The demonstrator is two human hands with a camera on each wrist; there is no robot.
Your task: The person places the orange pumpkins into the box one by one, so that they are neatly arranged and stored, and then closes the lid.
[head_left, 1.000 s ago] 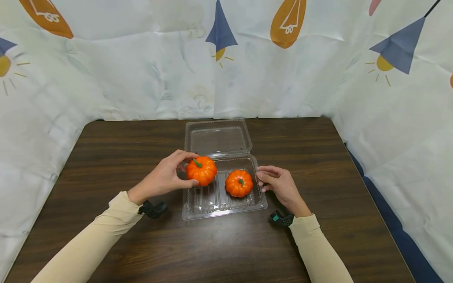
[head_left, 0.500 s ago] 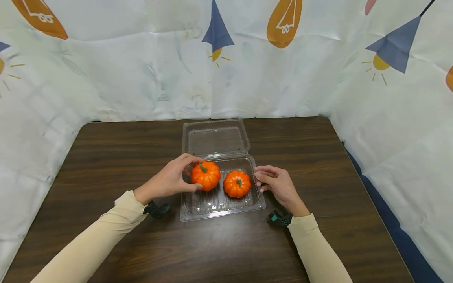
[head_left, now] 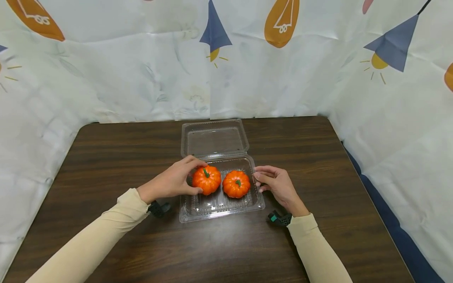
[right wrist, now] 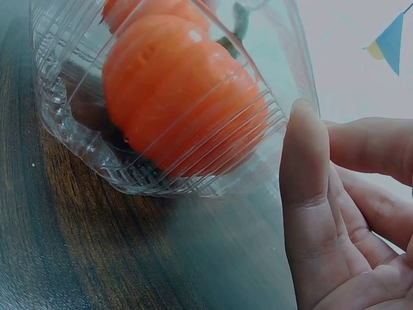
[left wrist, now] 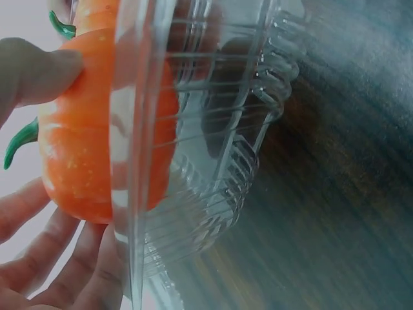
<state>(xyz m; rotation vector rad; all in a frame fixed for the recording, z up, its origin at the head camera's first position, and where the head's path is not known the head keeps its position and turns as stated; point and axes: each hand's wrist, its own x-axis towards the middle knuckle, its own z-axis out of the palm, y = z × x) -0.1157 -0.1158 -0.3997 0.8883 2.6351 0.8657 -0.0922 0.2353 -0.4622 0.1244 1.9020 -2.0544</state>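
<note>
My left hand (head_left: 172, 181) grips an orange toy pumpkin (head_left: 207, 181) with a green stem, thumb on the near side and fingers on the far side. In the left wrist view the lower part of this pumpkin (left wrist: 77, 142) sits below the rim of a clear plastic clamshell container (head_left: 212, 215); whether it touches the bottom I cannot tell. A second orange pumpkin (head_left: 236, 184) rests in the container's right half, just beside the first. At the right rim, my right hand (head_left: 279, 188) pinches the container edge between thumb (right wrist: 304, 168) and index finger.
The container's lid (head_left: 216, 137) lies folded back toward the far table edge. Dark wood-grain table (head_left: 141, 239) surrounds the container. A white printed curtain (head_left: 148, 78) hangs behind and at both sides. Each wrist wears a black strap.
My left hand has carried its pumpkin right, toward me and down into the container, next to the other pumpkin. The right hand keeps its pinch on the rim. The head view has shifted slightly.
</note>
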